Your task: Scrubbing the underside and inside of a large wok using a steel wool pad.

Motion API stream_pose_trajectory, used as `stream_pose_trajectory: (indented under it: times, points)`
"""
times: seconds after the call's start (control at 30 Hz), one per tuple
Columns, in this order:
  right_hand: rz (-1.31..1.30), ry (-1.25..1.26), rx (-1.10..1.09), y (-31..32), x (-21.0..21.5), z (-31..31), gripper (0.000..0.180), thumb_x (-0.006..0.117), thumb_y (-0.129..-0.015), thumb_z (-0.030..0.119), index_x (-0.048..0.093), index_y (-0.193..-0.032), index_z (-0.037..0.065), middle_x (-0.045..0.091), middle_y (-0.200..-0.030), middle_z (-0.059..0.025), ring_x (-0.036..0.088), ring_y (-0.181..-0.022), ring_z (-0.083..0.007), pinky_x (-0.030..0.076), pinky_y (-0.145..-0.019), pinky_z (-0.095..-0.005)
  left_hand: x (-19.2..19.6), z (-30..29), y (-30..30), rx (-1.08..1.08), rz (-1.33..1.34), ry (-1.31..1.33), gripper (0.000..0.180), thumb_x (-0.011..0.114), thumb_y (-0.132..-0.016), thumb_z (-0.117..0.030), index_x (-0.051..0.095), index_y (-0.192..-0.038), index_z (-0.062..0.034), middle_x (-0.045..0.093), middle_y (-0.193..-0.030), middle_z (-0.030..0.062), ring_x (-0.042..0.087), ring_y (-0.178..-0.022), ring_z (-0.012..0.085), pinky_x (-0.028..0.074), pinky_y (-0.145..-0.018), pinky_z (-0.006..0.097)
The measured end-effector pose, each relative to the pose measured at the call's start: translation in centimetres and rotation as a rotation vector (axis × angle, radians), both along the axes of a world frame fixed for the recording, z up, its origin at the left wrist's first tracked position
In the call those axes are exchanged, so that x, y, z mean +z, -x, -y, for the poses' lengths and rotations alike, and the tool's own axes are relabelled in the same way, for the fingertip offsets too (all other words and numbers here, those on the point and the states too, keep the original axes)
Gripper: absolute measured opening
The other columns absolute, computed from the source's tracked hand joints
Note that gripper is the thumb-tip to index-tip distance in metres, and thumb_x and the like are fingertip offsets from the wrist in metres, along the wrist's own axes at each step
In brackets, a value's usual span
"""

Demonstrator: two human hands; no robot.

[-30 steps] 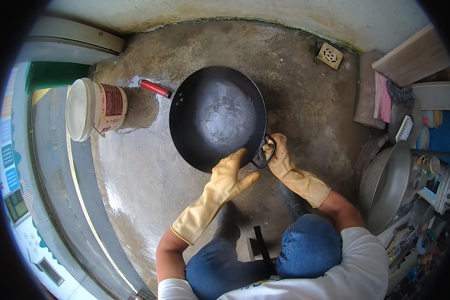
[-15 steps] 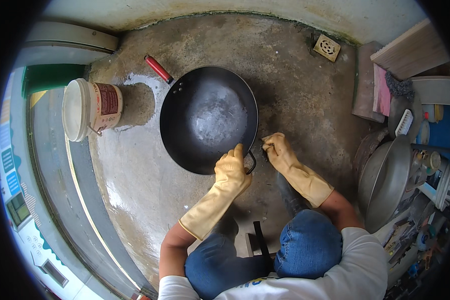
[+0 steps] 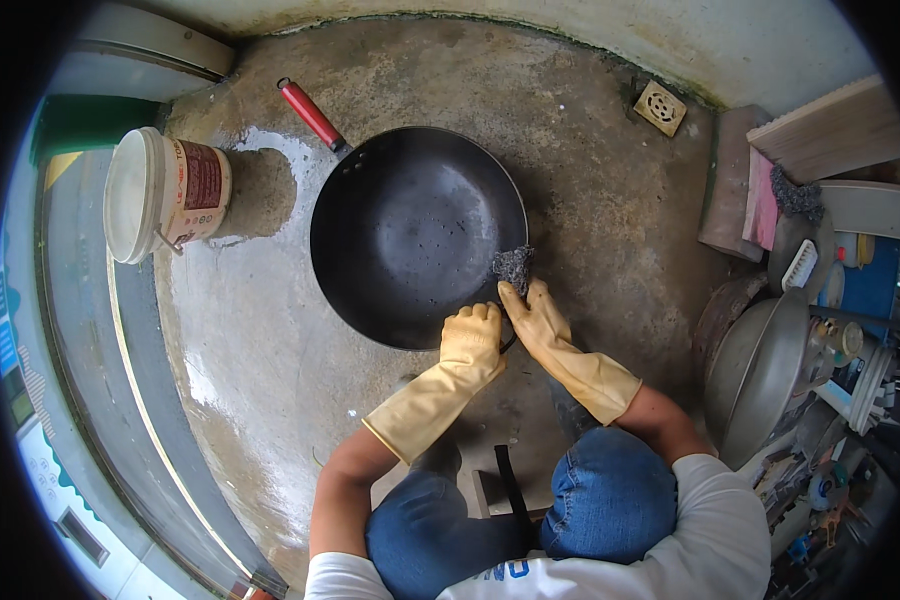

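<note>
A large black wok (image 3: 405, 235) with a long red handle (image 3: 310, 113) pointing away to the left lies on the concrete floor, small drops inside it. My left hand (image 3: 472, 335), in a yellow rubber glove, is closed on its near right rim beside the small loop handle. My right hand (image 3: 538, 318), gloved alike, pinches a dark steel wool scrubber (image 3: 512, 267) over the wok's right rim. Both hands are close together. The fingers of my left hand past the rim are partly hidden.
A white bucket (image 3: 135, 195) stands at the left on wet floor. A square drain cover (image 3: 660, 108) lies at the far right. Along the right side are a metal basin (image 3: 755, 385), a white brush (image 3: 801, 266), another scrubber (image 3: 796, 193) and a wooden board (image 3: 828, 130).
My right hand has moved left from beside the wok to its right rim, bringing the scrubber onto it. My left hand stays at the near rim. The view has shifted slightly.
</note>
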State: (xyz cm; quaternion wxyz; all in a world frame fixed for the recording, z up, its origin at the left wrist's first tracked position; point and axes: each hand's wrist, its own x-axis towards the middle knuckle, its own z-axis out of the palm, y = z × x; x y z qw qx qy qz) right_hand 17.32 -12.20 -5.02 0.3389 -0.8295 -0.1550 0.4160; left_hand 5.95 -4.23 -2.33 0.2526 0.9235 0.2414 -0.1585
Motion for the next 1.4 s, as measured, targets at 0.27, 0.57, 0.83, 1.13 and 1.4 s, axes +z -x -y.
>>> stream_pose_trajectory:
  times: [0.27, 0.57, 0.83, 1.13, 1.4]
  points:
    - [-0.026, -0.103, 0.107, -3.2, 0.2, 0.1, 0.056, 0.072, -0.089, 0.029, 0.052, -0.129, -0.004, 0.066, -0.103, -0.0149, 0.067, -0.092, -0.0274, 0.053, -0.08, -0.0358, -0.4, 0.3, 0.1, -0.027, 0.001, -0.031, 0.073, 0.086, -0.054, -0.026, 0.058, -0.115, 0.0021, 0.063, -0.098, 0.0122, 0.065, -0.09, 0.028, 0.056, -0.076, 0.039]
    - [0.794, -0.308, 0.657, -7.1, 3.5, -5.2, 0.055, 0.07, -0.087, 0.022, 0.053, -0.135, 0.003, 0.06, -0.13, -0.0189, 0.062, -0.111, -0.032, 0.054, -0.087, -0.0404, -0.7, 0.2, 1.1, -0.061, 0.027, -0.073, 0.062, 0.081, -0.058, -0.024, 0.061, -0.112, 0.002, 0.065, -0.098, 0.0109, 0.066, -0.087, 0.0241, 0.054, -0.07, 0.036]
    - [0.851, -0.027, 1.35, -3.9, -6.1, -14.6, 0.04, 0.063, -0.085, 0.013, 0.063, -0.124, 0.007, 0.069, -0.116, -0.013, 0.068, -0.1, -0.03, 0.056, -0.078, -0.0405, 0.3, 0.7, 2.5, 0.01, 0.167, -0.09, 0.077, 0.081, -0.061, -0.029, 0.056, -0.126, 0.0036, 0.063, -0.107, 0.0145, 0.063, -0.098, 0.0273, 0.053, -0.08, 0.04]
    - [0.701, -0.472, 1.009, -4.9, 2.8, -11.7, 0.02, 0.065, -0.077, 0.0, 0.073, -0.094, 0.006, 0.07, -0.097, -0.0134, 0.065, -0.092, -0.0349, 0.056, -0.079, -0.0376, -2.4, -0.9, 8.3, 0.052, 0.397, -0.332, 0.052, 0.065, -0.069, -0.011, 0.061, -0.118, 0.0031, 0.062, -0.115, 0.0157, 0.061, -0.107, 0.0298, 0.05, -0.09, 0.044]
    - [0.391, -0.547, 0.889, -5.4, 3.4, -5.8, 0.025, 0.071, -0.086, 0.012, 0.071, -0.11, 0.009, 0.071, -0.105, -0.0112, 0.066, -0.089, -0.031, 0.056, -0.08, -0.0369, 1.0, -6.5, 13.7, 0.536, 0.41, -0.427, 0.039, 0.074, -0.084, -0.022, 0.06, -0.113, -0.001, 0.065, -0.105, 0.0171, 0.063, -0.088, 0.0339, 0.05, -0.08, 0.044]
